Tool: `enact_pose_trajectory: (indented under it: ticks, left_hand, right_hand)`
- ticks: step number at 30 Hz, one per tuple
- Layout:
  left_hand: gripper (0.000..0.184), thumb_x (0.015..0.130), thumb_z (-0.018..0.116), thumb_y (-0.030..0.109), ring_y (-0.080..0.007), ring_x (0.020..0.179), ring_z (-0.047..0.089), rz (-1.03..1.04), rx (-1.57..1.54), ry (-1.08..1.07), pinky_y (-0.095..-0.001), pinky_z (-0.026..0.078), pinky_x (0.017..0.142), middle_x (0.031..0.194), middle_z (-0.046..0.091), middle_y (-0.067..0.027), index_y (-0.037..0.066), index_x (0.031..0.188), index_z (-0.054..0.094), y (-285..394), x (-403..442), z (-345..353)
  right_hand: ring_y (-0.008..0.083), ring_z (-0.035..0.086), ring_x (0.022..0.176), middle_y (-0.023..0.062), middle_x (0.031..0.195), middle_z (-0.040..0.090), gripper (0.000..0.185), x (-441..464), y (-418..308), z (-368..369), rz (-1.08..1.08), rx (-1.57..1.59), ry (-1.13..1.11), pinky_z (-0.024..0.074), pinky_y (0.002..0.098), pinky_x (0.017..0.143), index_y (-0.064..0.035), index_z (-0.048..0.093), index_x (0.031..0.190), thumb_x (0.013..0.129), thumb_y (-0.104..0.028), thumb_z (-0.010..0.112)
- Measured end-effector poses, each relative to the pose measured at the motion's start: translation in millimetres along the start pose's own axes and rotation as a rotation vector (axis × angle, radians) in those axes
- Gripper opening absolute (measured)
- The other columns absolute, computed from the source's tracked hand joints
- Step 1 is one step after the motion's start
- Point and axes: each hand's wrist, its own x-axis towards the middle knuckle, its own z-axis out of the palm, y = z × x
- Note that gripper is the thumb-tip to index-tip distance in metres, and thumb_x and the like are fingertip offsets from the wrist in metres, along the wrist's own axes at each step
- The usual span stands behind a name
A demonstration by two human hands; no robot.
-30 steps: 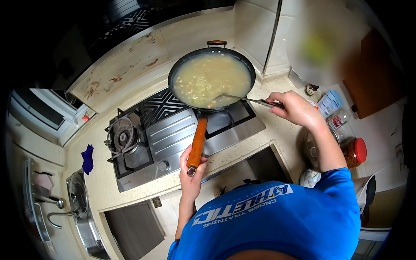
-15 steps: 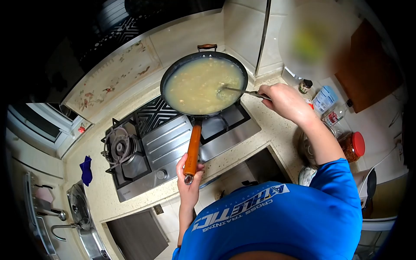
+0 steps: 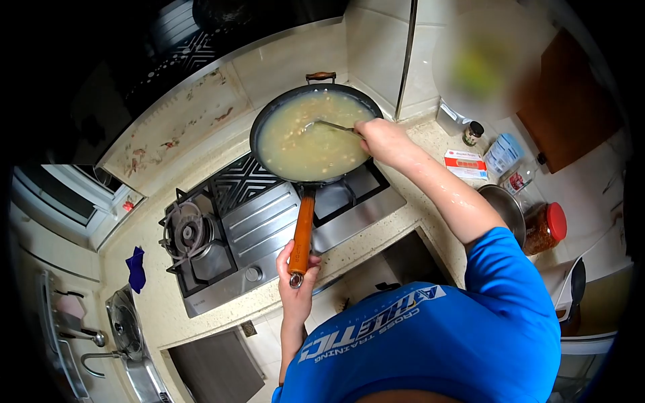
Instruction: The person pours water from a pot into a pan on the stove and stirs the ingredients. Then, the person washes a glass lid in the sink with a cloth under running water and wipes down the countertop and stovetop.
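A dark wok (image 3: 256,151) sits over the right burner of the stove, full of cloudy pale-yellow soup (image 3: 295,151) with small light pieces in it. My left hand (image 3: 293,275) is wrapped round the end of the wok's orange-brown wooden handle (image 3: 304,225). Over the right rim, my right hand (image 3: 384,142) grips a metal-handled cooking utensil (image 3: 336,126). Its head lies in the soup near the middle and is mostly hidden, so I cannot tell its shape.
The left burner (image 3: 189,232) has nothing on it. A purple cloth-like item (image 3: 136,270) lies near the sink (image 3: 138,376). On the right counter are a red-and-white box (image 3: 465,163), a dark-lidded jar (image 3: 473,132), a metal bowl (image 3: 505,205) and a red-lidded jar (image 3: 545,228).
My right hand has moved left and slightly down, bringing the utensil's head from the wok's right side towards its middle. The box and metal bowl now show more fully. My left hand keeps its grip.
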Motion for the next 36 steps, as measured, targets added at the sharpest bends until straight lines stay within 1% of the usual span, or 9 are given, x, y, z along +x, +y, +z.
enact_pose_trajectory:
  ticks: [3,10,15,24,26,28,31,32,36]
  left_hand:
    - [0.055,0.084,0.056,0.007,-0.0146,0.089,0.055,0.004,-0.039,0.005,-0.0288,0.043,0.08,0.094,0.056,-0.009,0.008,0.131,0.027,0.6,-0.2,0.9]
    - [0.055,0.084,0.055,0.009,-0.0144,0.089,0.055,-0.007,-0.009,-0.004,-0.0285,0.044,0.08,0.094,0.056,-0.0089,0.007,0.131,0.027,-0.1,-1.1,-1.1]
    - [0.056,0.084,0.054,0.012,-0.0187,0.08,0.057,0.049,0.06,0.007,-0.0304,0.045,0.073,0.091,0.057,-0.0129,0.005,0.131,0.023,-4.6,0.1,-1.2]
    - [0.056,0.085,0.056,0.01,-0.015,0.087,0.055,-0.028,0.031,0.002,-0.0289,0.044,0.079,0.094,0.056,-0.0101,0.007,0.132,0.026,3.9,-1.3,-1.2]
    - [0.054,0.084,0.053,0.004,-0.0165,0.085,0.056,-0.044,0.04,0.018,-0.0304,0.045,0.078,0.094,0.056,-0.0106,0.006,0.132,0.027,4.5,-1.6,-0.3]
    - [0.053,0.084,0.051,0.004,-0.0175,0.083,0.056,-0.064,0.128,0.057,-0.0316,0.045,0.078,0.092,0.058,-0.011,0.006,0.132,0.028,10.2,-1.8,5.2]
    - [0.053,0.085,0.047,0.006,-0.0194,0.079,0.057,-0.069,0.158,0.102,-0.0329,0.046,0.076,0.091,0.059,-0.0132,0.008,0.133,0.027,13.1,-3.2,12.2]
    - [0.052,0.084,0.043,0.006,-0.0196,0.078,0.057,-0.058,0.158,0.102,-0.033,0.046,0.075,0.091,0.058,-0.0134,0.007,0.133,0.026,11.9,-3.2,12.3]
    - [0.051,0.085,0.038,0.006,-0.0194,0.077,0.057,-0.025,0.196,0.107,-0.0317,0.048,0.071,0.088,0.056,-0.0131,0.008,0.134,0.025,5.7,-2.0,10.5]
  right_hand:
    - [0.0353,0.06,0.078,0.0202,0.078,0.061,0.014,12.5,-10.7,7.8,-0.031,0.028,0.063,0.0477,0.0435,0.068,-0.0012,0.06,0.078,0.072,-0.008,0.05]
    - [0.0355,0.059,0.078,0.0204,0.08,0.061,0.015,5.4,-16.4,11.3,-0.044,0.189,0.027,0.047,0.0427,0.069,-0.0006,0.06,0.085,0.072,-0.009,0.058]
    - [0.0358,0.059,0.08,0.0214,0.082,0.061,0.016,-23.1,-14.9,1.8,-0.054,0.267,-0.022,0.0464,0.0418,0.07,0.0008,0.059,0.086,0.073,-0.01,0.061]
    - [0.0341,0.059,0.082,0.0188,0.086,0.062,0.028,-83.0,-21.9,-10.6,0.035,0.415,-0.077,0.0466,0.0386,0.072,-0.001,0.057,0.099,0.074,-0.014,0.063]
    - [0.0244,0.058,0.063,0.0145,0.072,0.06,0.04,-102.6,-24.8,-15.6,0.059,0.576,-0.068,0.0449,0.0327,0.06,-0.0038,0.05,0.112,0.076,-0.012,0.064]
    - [0.0199,0.055,0.058,0.0115,0.068,0.058,0.05,-123.1,-23.8,-17.2,0.117,0.648,-0.068,0.0429,0.0309,0.056,-0.005,0.044,0.12,0.077,-0.016,0.066]
    - [0.0194,0.054,0.054,0.0117,0.072,0.061,0.053,-158.9,-21.7,-6.5,0.107,0.783,0.106,0.0432,0.0292,0.054,-0.0023,0.042,0.121,0.079,-0.022,0.066]
    - [0.0205,0.056,0.057,0.0119,0.073,0.062,0.054,-170.4,-24.7,-14.0,0.232,0.832,-0.002,0.0442,0.0297,0.055,-0.0015,0.041,0.122,0.08,-0.024,0.065]
    - [0.0223,0.059,0.063,0.0117,0.075,0.063,0.042,-219.2,-10.0,2.9,0.354,0.765,-0.154,0.0455,0.0321,0.057,-0.0006,0.05,0.112,0.08,-0.025,0.063]
